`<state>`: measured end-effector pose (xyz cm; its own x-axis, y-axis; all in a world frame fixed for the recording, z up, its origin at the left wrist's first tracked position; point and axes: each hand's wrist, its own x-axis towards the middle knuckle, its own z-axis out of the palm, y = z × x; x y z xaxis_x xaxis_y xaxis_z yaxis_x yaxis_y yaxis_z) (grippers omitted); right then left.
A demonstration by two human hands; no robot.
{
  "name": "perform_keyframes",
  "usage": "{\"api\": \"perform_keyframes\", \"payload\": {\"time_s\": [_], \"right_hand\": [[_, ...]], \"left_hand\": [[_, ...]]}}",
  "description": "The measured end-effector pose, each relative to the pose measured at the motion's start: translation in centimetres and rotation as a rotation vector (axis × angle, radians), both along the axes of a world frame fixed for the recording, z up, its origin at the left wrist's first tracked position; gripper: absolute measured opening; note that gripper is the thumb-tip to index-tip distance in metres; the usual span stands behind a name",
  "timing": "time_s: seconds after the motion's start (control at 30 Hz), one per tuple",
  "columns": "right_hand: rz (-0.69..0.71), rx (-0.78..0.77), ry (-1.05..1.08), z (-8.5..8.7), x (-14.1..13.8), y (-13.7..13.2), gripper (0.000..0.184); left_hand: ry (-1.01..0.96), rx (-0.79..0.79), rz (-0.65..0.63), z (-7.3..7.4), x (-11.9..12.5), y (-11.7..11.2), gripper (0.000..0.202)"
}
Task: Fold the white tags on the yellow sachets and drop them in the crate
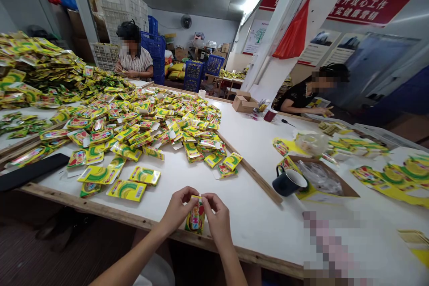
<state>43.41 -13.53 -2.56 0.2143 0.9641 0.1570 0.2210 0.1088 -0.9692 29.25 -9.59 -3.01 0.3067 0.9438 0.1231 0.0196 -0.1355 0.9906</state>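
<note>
Near the front edge of the table, a small printed cardboard box (195,218) in yellow, green and red stands between my hands. My left hand (179,208) pinches its top edge from the left, thumb and fingertips together. From the right, my right hand (217,213) closes its thumb and fingers on the same top edge. Colourful letters run down the front of the box; what the fingertips cover at the top is hidden. Left of my hands lie loose yellow boxes, the closest being a flat box (126,190) with a barcode.
A big heap of similar boxes (147,120) spreads over the left, bounded by a wooden strip (251,172). At right stand a dark mug (288,181) and an open carton (328,183) with plastic bags. A black phone-like slab (33,172) lies left. Two people sit across the table.
</note>
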Motion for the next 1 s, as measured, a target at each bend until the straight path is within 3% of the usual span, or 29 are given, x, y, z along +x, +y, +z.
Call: {"api": "perform_keyframes", "payload": {"time_s": [0.57,0.8,1.0], "right_hand": [[0.027,-0.069,0.039,-0.2,0.5,0.6,0.024],[0.149,-0.083,0.101,-0.6,1.0,-0.3,0.019],[0.093,-0.033,0.113,-0.5,0.4,-1.5,0.022]], "left_hand": [[-0.099,-0.098,-0.017,-0.6,0.5,0.3,0.020],[-0.025,-0.057,-0.116,-0.7,-1.0,-0.2,0.023],[-0.062,-0.012,-0.061,-0.4,-0.8,-1.5,0.017]]}}
